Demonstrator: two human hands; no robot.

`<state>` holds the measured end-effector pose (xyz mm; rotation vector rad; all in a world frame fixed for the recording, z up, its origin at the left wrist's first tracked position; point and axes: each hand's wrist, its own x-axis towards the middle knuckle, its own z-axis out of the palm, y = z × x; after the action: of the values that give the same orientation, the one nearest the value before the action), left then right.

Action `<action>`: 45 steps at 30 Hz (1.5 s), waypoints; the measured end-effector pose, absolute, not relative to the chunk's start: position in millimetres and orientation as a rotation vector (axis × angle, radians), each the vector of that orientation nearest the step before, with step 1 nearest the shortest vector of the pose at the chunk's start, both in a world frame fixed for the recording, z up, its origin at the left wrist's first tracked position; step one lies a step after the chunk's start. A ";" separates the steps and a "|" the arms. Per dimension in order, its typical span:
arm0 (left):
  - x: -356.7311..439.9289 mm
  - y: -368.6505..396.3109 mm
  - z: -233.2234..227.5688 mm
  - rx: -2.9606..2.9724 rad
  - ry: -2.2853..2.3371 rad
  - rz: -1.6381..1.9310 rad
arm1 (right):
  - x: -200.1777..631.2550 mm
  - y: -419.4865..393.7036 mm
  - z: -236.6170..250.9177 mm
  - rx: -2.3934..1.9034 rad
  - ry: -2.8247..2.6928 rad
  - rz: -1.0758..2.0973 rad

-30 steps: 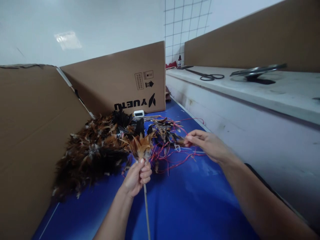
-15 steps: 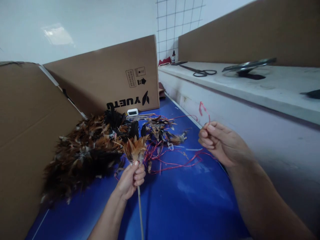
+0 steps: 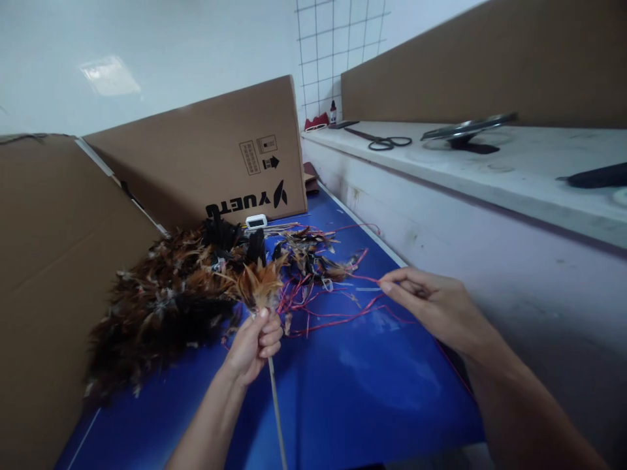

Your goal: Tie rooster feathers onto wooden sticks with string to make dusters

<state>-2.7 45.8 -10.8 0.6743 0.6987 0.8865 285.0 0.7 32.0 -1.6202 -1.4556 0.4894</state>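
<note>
My left hand is closed around a thin stick, just under a tuft of brown feathers at its top. The stick's lower end runs out of view at the bottom. To the right, my right hand pinches a pink string between thumb and fingertips, above the blue tabletop. More pink strings lie tangled between the hands. A large heap of brown and black feathers spreads left of my left hand, and a smaller feather pile lies behind it.
Cardboard boxes stand at the left and back. A small white digital display sits before the back box. On the white ledge at right are scissors, a round glossy object on a stand and a small bottle.
My right hand has lowered and turned, its fingers now pointing left, and the pink string in it stretches leftward instead of standing up. My left hand keeps its hold on the stick.
</note>
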 end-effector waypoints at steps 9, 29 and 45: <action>23.2 45.8 8.0 0.810 0.620 0.846 | 257.9 -9.2 10.3 -1.614 -1.857 0.675; 57.8 54.1 -16.9 0.833 0.552 0.699 | 240.3 9.8 49.6 -1.520 -2.241 0.633; 52.2 55.2 -25.2 0.769 0.591 0.618 | 256.7 17.1 47.4 -1.617 -2.210 0.629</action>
<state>52.2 55.2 -25.2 0.7695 0.5913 0.6178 256.7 17.1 47.4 -1.6174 -2.2098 0.6295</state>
